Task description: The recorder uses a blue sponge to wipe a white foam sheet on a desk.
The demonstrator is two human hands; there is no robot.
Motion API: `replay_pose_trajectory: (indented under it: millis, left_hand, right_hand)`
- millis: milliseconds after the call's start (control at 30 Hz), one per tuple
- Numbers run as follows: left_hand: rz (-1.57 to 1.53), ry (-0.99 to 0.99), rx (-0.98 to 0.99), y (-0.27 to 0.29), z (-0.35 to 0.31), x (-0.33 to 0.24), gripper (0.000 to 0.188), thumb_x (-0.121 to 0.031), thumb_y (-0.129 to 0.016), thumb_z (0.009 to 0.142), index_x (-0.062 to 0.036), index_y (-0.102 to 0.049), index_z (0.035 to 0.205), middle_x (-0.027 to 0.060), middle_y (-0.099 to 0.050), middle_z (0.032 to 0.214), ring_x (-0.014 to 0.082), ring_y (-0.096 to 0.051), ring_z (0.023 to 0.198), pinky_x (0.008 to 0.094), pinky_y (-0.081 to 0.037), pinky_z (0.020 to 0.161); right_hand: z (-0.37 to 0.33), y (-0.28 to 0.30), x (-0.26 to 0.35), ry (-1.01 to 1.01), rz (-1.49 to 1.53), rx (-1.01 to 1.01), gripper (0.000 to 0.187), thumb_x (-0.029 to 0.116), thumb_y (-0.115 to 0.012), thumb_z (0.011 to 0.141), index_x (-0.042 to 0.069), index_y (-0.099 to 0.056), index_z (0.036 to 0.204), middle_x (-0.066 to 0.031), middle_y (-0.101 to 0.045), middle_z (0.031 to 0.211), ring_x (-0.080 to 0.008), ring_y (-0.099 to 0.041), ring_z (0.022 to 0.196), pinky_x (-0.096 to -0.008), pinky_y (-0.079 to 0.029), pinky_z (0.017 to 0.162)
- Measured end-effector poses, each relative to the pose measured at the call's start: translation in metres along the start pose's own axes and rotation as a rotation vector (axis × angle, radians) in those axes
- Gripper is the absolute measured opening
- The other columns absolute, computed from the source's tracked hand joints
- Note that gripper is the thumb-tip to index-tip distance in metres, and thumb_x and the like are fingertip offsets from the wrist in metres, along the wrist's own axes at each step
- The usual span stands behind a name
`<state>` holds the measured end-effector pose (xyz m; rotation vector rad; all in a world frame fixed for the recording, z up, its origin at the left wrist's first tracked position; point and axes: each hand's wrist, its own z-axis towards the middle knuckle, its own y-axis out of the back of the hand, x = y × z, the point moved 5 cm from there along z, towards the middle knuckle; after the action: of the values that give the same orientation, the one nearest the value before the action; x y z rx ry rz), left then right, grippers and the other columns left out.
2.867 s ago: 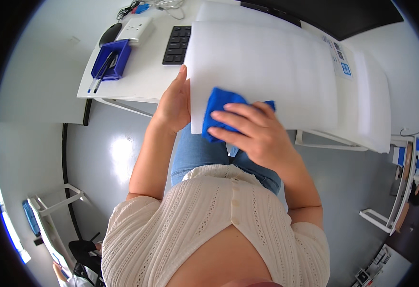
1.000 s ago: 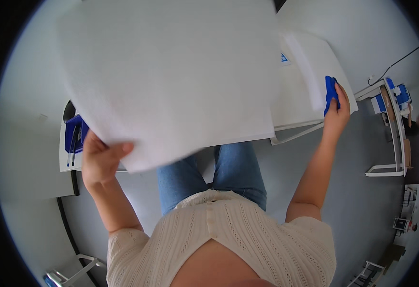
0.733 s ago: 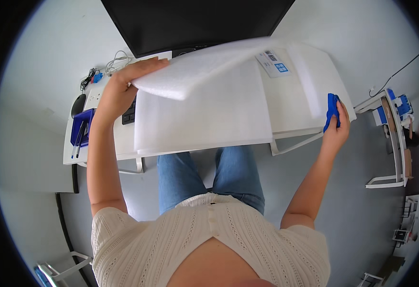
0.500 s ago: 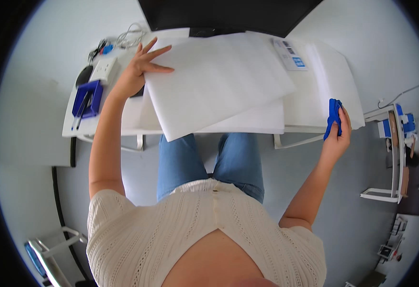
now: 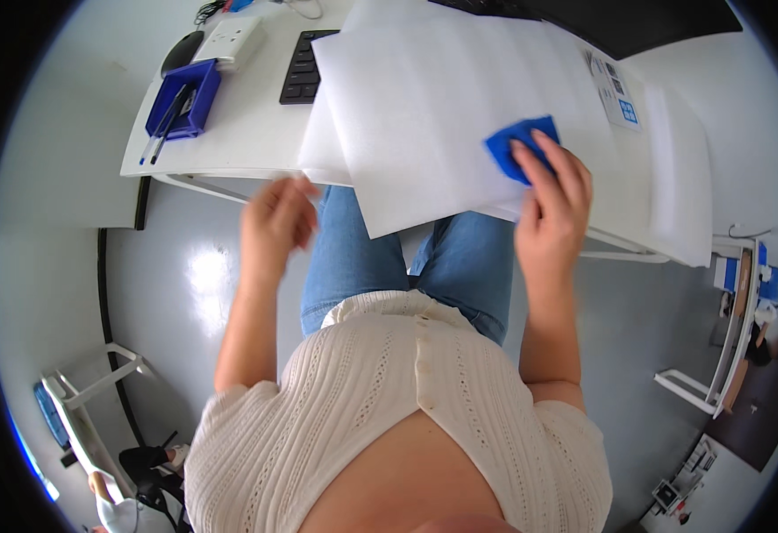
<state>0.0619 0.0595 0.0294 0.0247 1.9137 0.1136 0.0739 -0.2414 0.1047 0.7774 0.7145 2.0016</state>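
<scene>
My right hand presses a folded blue cloth under its fingers, over the right part of a large white sheet. The sheet lies askew on the desk, and its lower corner hangs past the front edge above my lap. A second white layer shows beneath it on the left. In front of the desk edge, by the sheets' left side, my left hand is raised with curled fingers. It is slightly blurred, and nothing shows in it.
On the white desk are a black keyboard partly under the sheets, a blue tray with pens, a white socket strip and a black mouse. A printed card lies right, below a black monitor.
My left hand has come off the sheet and drawn back towards me, its spread fingers now curled. The right hand has carried the blue cloth leftwards over the sheet. The view has shifted.
</scene>
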Motion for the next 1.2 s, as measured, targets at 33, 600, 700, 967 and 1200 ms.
replay_pose_trajectory:
  millis: [33,600,700,967,1200]
  left_hand:
    - [-0.067,0.212,0.224,-0.015,-0.01,0.02,0.028,-0.025,-0.049,0.099,-0.0003,-0.062,0.103,0.0086,-0.065,0.081,0.014,-0.061,0.068,0.0267,-0.046,0.056]
    - [-0.437,-0.01,0.332,-0.056,-0.005,0.024,0.038,-0.023,-0.042,0.101,0.0115,-0.056,0.108,0.0263,-0.068,0.096,0.0327,-0.069,0.082,0.0383,-0.056,0.069]
    - [-0.412,-0.023,0.336,-0.053,-0.005,0.022,0.038,-0.024,-0.042,0.101,0.0115,-0.057,0.107,0.0265,-0.067,0.096,0.0333,-0.069,0.084,0.0388,-0.056,0.07]
    - [-0.418,0.051,0.318,-0.054,-0.007,0.024,0.041,-0.026,-0.044,0.1,0.0126,-0.054,0.112,0.0269,-0.065,0.102,0.0364,-0.068,0.091,0.0426,-0.056,0.074]
    - [-0.4,0.097,0.371,-0.061,-0.01,0.019,0.034,-0.014,-0.055,0.093,0.0122,-0.052,0.115,0.0248,-0.064,0.107,0.0356,-0.066,0.099,0.0428,-0.057,0.079]
  right_hand:
    - [0.002,-0.005,0.019,0.044,0.048,0.003,0.046,-0.005,-0.06,0.07,0.014,-0.068,0.111,-0.0048,-0.058,0.123,-0.0276,-0.053,0.109,-0.041,-0.04,0.094]
    - [-0.009,-0.037,-0.001,0.028,-0.094,0.121,0.032,0.011,-0.057,0.078,0.018,-0.07,0.106,0.0,-0.058,0.124,-0.0215,-0.051,0.115,-0.0403,-0.04,0.09]
    - [-0.007,-0.018,-0.068,-0.095,-0.232,0.024,0.034,0.007,-0.055,0.078,0.019,-0.071,0.106,-0.0008,-0.058,0.122,-0.0227,-0.051,0.114,-0.0402,-0.041,0.089]
    - [-0.021,0.028,-0.189,-0.55,-0.56,-0.007,0.047,-0.004,-0.056,0.076,0.018,-0.068,0.116,-0.006,-0.059,0.124,-0.0303,-0.053,0.11,-0.042,-0.044,0.094]
    - [0.022,-0.033,0.045,0.222,0.073,0.014,0.04,0.01,-0.061,0.074,0.014,-0.065,0.114,-0.0068,-0.056,0.124,-0.0283,-0.051,0.114,-0.0438,-0.04,0.092]
